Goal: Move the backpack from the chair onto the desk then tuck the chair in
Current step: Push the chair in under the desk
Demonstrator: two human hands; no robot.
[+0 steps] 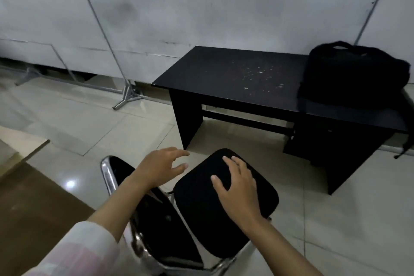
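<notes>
The black backpack (354,71) stands upright on the right end of the black desk (226,78), against the wall. The black padded chair (201,213) with its chrome frame is on the floor in front of the desk, its seat bare and its backrest nearest me. My left hand (161,167) hovers with fingers spread above the top of the backrest, holding nothing. My right hand (237,184) is over the seat with its fingers apart, and I cannot tell whether it touches the cushion.
Under the desk is a leg space on the left and a closed cabinet (333,150) on the right. A metal stand foot (127,98) stands on the tiled floor to the desk's left. A brown mat (29,204) lies at my left.
</notes>
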